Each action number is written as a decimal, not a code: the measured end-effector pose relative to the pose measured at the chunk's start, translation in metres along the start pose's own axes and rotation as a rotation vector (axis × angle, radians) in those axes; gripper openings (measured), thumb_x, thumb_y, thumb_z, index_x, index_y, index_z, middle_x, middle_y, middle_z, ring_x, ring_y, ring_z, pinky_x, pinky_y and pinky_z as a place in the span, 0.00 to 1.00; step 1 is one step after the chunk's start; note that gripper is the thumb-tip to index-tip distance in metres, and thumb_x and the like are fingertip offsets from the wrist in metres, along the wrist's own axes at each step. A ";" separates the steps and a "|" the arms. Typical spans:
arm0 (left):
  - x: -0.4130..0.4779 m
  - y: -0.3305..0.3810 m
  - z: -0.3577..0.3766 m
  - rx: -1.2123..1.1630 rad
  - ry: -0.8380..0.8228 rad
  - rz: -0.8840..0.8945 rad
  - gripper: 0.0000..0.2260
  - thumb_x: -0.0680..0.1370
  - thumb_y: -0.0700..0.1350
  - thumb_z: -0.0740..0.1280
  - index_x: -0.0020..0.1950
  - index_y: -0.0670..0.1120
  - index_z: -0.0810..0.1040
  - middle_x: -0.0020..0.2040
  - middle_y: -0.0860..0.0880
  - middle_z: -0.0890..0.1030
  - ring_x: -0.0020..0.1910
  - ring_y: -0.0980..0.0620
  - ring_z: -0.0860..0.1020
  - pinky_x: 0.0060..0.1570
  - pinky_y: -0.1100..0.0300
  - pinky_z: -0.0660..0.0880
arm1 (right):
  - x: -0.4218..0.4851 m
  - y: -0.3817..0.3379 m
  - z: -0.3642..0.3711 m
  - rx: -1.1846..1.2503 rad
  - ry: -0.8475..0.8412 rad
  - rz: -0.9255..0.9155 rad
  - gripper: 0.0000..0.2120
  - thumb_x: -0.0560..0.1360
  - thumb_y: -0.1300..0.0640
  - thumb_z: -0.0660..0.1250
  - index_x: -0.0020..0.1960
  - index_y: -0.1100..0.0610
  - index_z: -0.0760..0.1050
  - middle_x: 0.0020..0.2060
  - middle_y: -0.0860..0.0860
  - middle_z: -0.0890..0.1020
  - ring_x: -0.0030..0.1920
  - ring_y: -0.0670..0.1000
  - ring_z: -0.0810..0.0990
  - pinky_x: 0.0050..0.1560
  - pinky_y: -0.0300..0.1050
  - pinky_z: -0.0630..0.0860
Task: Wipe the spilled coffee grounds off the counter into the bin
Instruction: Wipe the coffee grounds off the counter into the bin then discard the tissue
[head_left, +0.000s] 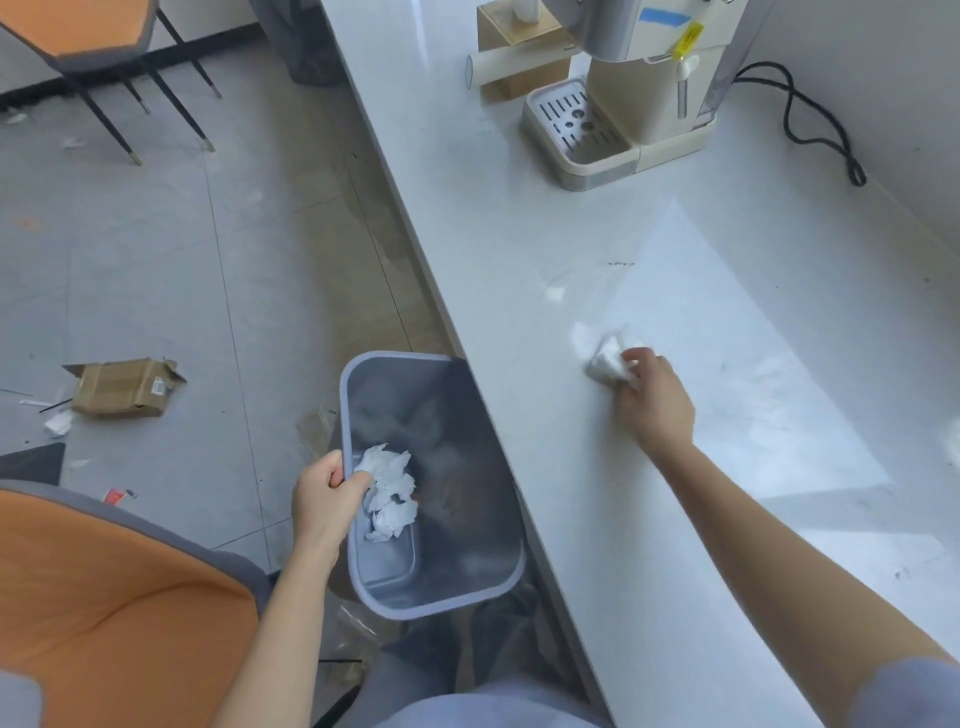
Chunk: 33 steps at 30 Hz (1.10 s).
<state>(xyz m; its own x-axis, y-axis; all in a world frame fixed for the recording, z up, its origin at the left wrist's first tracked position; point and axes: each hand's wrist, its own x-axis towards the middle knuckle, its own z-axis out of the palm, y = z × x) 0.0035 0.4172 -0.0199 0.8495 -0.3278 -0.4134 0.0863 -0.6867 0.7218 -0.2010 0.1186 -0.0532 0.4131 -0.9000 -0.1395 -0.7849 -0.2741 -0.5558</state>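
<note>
My right hand (655, 402) presses a crumpled white tissue (609, 361) onto the pale counter (519, 249), a hand's width in from the counter's left edge. My left hand (323, 493) grips the near-left rim of a grey-blue plastic bin (358, 395), held tilted against the counter edge. Crumpled white tissues (390, 493) lie inside the bin next to my left fingers. A few dark specks of grounds (621, 263) show on the counter beyond the tissue, with faint smears to the right of my right hand.
A cream coffee machine (639, 93) with a drip tray stands at the back of the counter, its black cable (815, 130) trailing right. A cardboard box (122, 387) and paper scraps lie on the floor. An orange chair seat (104, 597) is at my lower left.
</note>
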 end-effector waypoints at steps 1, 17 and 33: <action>0.000 -0.001 -0.002 -0.014 0.007 -0.005 0.19 0.69 0.32 0.64 0.30 0.49 0.56 0.25 0.56 0.59 0.31 0.51 0.59 0.34 0.57 0.55 | 0.013 0.009 -0.008 -0.011 0.055 0.087 0.17 0.73 0.61 0.60 0.61 0.52 0.70 0.56 0.55 0.76 0.57 0.58 0.76 0.48 0.48 0.70; 0.012 -0.004 0.003 -0.150 0.023 -0.106 0.09 0.69 0.32 0.62 0.36 0.44 0.66 0.35 0.45 0.65 0.35 0.47 0.63 0.38 0.53 0.60 | -0.027 0.000 0.006 -0.164 -0.201 -0.567 0.24 0.71 0.65 0.66 0.64 0.48 0.74 0.51 0.50 0.76 0.54 0.54 0.76 0.45 0.47 0.76; 0.022 0.008 0.019 -0.044 0.015 -0.021 0.09 0.70 0.33 0.63 0.34 0.43 0.65 0.30 0.48 0.62 0.32 0.49 0.62 0.36 0.55 0.59 | -0.035 -0.057 0.033 -0.175 -0.360 -0.790 0.24 0.70 0.65 0.66 0.64 0.51 0.74 0.51 0.52 0.77 0.54 0.55 0.76 0.41 0.49 0.78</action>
<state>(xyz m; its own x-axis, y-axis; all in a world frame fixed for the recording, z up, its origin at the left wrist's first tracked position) 0.0126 0.3918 -0.0334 0.8552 -0.3036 -0.4200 0.1264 -0.6637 0.7372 -0.1555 0.1770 -0.0437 0.9615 -0.2728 -0.0336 -0.2561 -0.8451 -0.4693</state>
